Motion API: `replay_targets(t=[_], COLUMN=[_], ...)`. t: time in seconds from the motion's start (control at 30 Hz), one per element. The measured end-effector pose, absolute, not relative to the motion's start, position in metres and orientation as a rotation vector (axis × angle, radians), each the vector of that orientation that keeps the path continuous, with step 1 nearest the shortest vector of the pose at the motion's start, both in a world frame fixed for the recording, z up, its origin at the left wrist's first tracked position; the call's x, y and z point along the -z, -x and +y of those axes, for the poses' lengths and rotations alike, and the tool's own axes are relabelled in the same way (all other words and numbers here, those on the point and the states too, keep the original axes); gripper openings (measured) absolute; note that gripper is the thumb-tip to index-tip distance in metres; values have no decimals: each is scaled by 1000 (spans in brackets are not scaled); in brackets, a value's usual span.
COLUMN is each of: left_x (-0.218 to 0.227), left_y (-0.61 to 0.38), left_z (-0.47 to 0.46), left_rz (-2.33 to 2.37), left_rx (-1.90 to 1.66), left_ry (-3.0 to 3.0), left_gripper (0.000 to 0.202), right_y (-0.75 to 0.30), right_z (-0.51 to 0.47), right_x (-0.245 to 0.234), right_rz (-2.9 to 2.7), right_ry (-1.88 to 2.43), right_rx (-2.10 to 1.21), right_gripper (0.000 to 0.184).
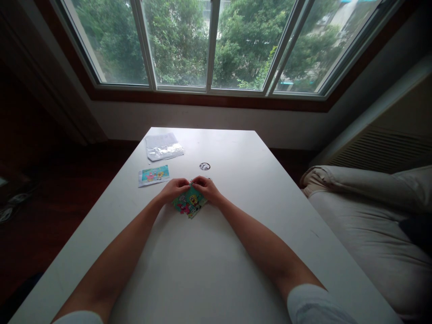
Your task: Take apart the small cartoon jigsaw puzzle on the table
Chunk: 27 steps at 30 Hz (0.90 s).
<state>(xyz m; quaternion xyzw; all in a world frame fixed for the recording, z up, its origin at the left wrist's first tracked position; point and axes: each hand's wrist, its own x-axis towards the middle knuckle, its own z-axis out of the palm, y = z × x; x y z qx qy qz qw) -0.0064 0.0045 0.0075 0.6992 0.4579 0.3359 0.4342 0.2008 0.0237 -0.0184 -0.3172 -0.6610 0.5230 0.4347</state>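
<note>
A small teal packet printed with cartoon figures is held over the white table between my two hands. My left hand pinches it near its upper edge, and my right hand does the same just beside it. The fingertips of both hands almost meet there. Past my hands lies a round black-and-white piece, with another dark edge partly hidden behind my right fingers. To the left, a flat, pale-edged packet with a similar cartoon print rests on the table.
A clear plastic sleeve with pale sheets lies at the far left of the white table. Beyond the table's far edge are a wall and a wide window. A light-coloured sofa stands along the right side.
</note>
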Motion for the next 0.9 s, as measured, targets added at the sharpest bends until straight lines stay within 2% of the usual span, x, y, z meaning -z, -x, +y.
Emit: replay_targets(t=[0.43, 0.9], left_x=[-4, -6], left_y=[9, 12], left_z=[7, 5], left_rz=[1209, 1065], left_rx=[-800, -861], left_ry=[-1825, -1706], left_gripper=[25, 29], right_y=[-200, -198], right_z=[21, 24], right_x=[17, 23], right_rz=[-1463, -1597], right_ry=[709, 901], right_rx=[-1450, -1219], right_gripper=[23, 26])
